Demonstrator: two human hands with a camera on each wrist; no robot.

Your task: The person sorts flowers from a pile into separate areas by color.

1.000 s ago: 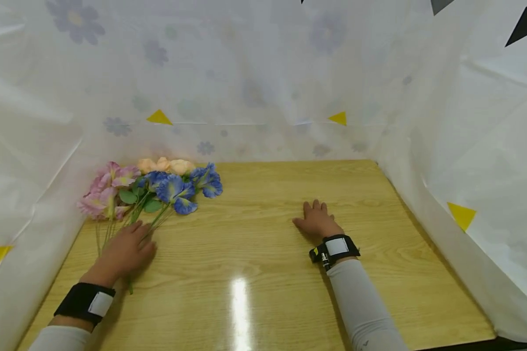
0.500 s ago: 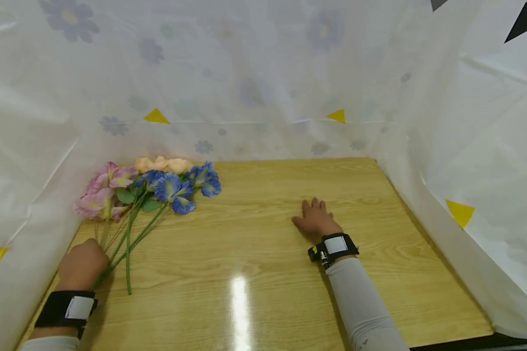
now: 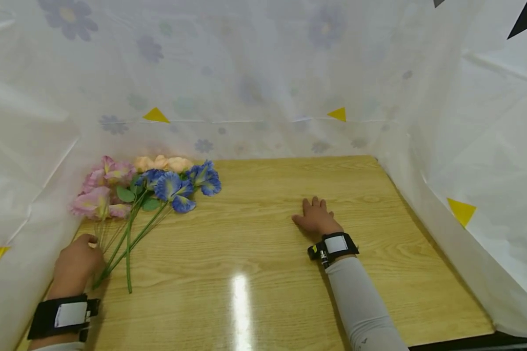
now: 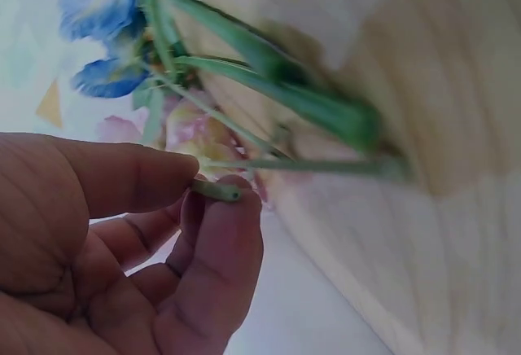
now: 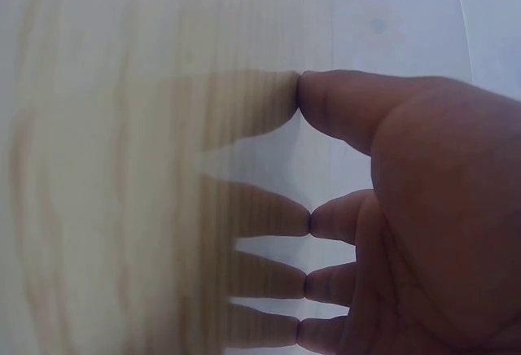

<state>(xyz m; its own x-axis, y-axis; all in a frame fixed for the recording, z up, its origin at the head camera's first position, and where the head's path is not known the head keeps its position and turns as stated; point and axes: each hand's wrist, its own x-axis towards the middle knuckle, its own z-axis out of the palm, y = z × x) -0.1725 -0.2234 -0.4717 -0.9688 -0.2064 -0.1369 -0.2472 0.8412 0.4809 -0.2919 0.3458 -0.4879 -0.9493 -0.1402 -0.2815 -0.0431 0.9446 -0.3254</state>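
Observation:
At the left of the table, my left hand (image 3: 79,263) pinches the cut end of a thin green flower stem (image 4: 218,191) between thumb and fingers. Pink flowers (image 3: 92,202) lie just beyond this hand. To their right are blue flowers (image 3: 172,187), their thicker green stems (image 3: 129,263) fanning toward me. Peach-coloured flowers (image 3: 160,163) sit behind the blue ones, against the back sheet. Over on the right side, my right hand (image 3: 317,218) rests with spread fingers, its fingertips (image 5: 313,94) touching the wooden surface in the right wrist view.
A light wooden table (image 3: 246,234) lies under both hands. White sheeting (image 3: 254,83) with a faint flower print hangs at the back. More white sheeting (image 3: 487,146) closes off the right side, and the left side is lined the same way.
My left hand has moved left off the blue flowers' stems and now pinches a thin stem. The pink flowers have shifted slightly left and apart. My right hand stays in place.

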